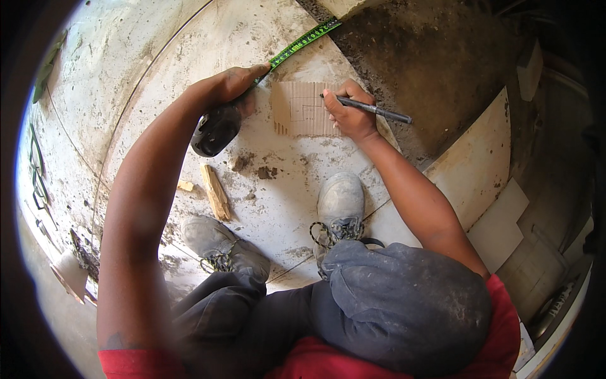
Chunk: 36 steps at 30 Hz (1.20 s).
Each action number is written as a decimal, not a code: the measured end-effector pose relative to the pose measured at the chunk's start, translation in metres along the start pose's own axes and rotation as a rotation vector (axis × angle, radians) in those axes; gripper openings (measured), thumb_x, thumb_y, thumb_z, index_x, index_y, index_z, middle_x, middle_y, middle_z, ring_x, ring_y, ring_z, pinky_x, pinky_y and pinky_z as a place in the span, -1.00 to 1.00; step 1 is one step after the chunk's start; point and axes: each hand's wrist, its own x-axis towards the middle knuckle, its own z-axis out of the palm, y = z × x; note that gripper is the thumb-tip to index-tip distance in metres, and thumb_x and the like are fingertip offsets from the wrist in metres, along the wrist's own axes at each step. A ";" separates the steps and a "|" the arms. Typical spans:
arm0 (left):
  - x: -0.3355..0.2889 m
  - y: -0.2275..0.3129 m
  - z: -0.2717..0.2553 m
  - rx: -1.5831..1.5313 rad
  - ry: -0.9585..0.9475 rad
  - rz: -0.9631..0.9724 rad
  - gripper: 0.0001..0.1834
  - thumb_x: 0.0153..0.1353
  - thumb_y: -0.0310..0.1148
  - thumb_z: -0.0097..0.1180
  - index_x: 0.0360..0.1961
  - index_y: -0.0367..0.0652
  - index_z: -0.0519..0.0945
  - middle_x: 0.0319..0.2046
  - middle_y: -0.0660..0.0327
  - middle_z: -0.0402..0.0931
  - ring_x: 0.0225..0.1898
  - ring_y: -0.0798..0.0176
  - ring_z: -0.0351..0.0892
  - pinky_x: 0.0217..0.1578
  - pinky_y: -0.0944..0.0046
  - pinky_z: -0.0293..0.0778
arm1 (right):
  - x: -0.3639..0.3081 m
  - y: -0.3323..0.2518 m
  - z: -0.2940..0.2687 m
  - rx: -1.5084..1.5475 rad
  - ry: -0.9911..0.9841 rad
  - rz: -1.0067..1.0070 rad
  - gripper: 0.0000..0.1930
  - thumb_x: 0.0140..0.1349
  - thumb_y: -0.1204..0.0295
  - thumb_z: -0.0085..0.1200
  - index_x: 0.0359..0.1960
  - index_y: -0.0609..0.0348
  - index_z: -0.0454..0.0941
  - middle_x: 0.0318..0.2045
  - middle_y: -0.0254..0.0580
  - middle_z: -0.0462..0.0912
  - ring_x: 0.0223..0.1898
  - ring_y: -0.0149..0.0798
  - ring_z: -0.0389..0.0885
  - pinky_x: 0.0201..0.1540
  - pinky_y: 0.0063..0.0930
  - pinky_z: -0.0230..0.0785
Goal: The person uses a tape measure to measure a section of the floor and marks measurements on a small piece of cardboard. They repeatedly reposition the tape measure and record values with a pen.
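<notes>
Where shoes (341, 197) are planted at lower centre, a wood strip (216, 194) is seen nearby. At centre, a pen (392, 115) is pinched by the right hand (355, 115), fingers closed, at a lined piece of cardboard (307, 108); at upper centre, a green tape measure (298, 46) is gripped by the left hand (237, 83), its curled fingers partly hidden.

A white floor (208, 44) with dark joints and brown dirt smears is carrying the things. On it are lying a flat ribbed beige cardboard piece (304, 111), a long splintered yellowish wood piece (215, 192), a smaller yellowish chip (185, 186) and a dark brown clump (266, 172).
</notes>
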 end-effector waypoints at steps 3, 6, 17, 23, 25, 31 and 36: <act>0.001 0.000 0.000 0.014 -0.002 0.015 -0.10 0.37 0.35 -0.38 -0.68 -0.26 0.57 -0.70 0.14 0.50 -0.64 0.24 0.50 -0.46 0.22 0.51 | 0.000 -0.001 0.000 -0.002 -0.005 0.012 -0.66 0.16 0.31 0.30 -0.58 0.10 0.35 -0.75 -0.24 0.46 -0.71 -0.30 0.48 -0.58 -0.39 0.35; 0.001 -0.001 0.000 0.023 0.012 0.000 -0.10 0.37 0.35 -0.38 -0.68 -0.26 0.57 -0.70 0.15 0.50 -0.64 0.24 0.51 -0.46 0.23 0.50 | 0.001 -0.001 0.001 -0.012 -0.004 -0.005 -0.65 0.17 0.32 0.30 -0.58 0.10 0.34 -0.76 -0.24 0.46 -0.71 -0.30 0.48 -0.59 -0.39 0.35; 0.003 -0.004 -0.001 -0.003 -0.020 0.009 -0.10 0.36 0.36 -0.36 -0.68 -0.27 0.58 -0.70 0.13 0.52 -0.65 0.24 0.52 -0.47 0.24 0.51 | 0.001 -0.006 0.002 -0.018 -0.002 -0.052 -0.63 0.19 0.30 0.30 -0.58 0.09 0.33 -0.78 -0.24 0.45 -0.73 -0.32 0.51 -0.61 -0.40 0.35; 0.003 -0.002 0.000 -0.029 -0.008 -0.021 -0.11 0.36 0.36 -0.35 -0.69 -0.25 0.56 -0.70 0.14 0.51 -0.66 0.24 0.52 -0.49 0.23 0.51 | 0.000 -0.004 0.002 -0.024 -0.005 -0.031 -0.64 0.19 0.31 0.30 -0.58 0.09 0.33 -0.78 -0.23 0.45 -0.73 -0.30 0.50 -0.61 -0.38 0.34; 0.002 -0.001 0.000 -0.027 -0.010 -0.033 -0.12 0.36 0.35 -0.35 -0.69 -0.25 0.56 -0.71 0.14 0.51 -0.66 0.23 0.52 -0.50 0.23 0.51 | 0.001 -0.003 0.002 -0.038 0.002 -0.045 -0.64 0.18 0.31 0.30 -0.58 0.09 0.34 -0.78 -0.22 0.45 -0.73 -0.28 0.49 -0.61 -0.37 0.34; 0.002 -0.001 0.000 -0.035 -0.018 -0.032 -0.12 0.37 0.34 -0.36 -0.69 -0.25 0.56 -0.71 0.14 0.51 -0.66 0.23 0.52 -0.50 0.23 0.51 | 0.000 0.000 0.003 -0.037 0.014 -0.066 -0.66 0.17 0.32 0.32 -0.57 0.10 0.36 -0.76 -0.20 0.45 -0.72 -0.26 0.48 -0.61 -0.37 0.33; 0.003 -0.002 0.000 -0.011 -0.001 -0.015 -0.12 0.37 0.35 -0.36 -0.69 -0.25 0.56 -0.69 0.13 0.52 -0.65 0.24 0.53 -0.49 0.23 0.51 | 0.001 0.000 0.002 -0.043 0.009 -0.080 -0.66 0.16 0.32 0.32 -0.57 0.10 0.36 -0.76 -0.21 0.44 -0.73 -0.27 0.45 -0.61 -0.37 0.32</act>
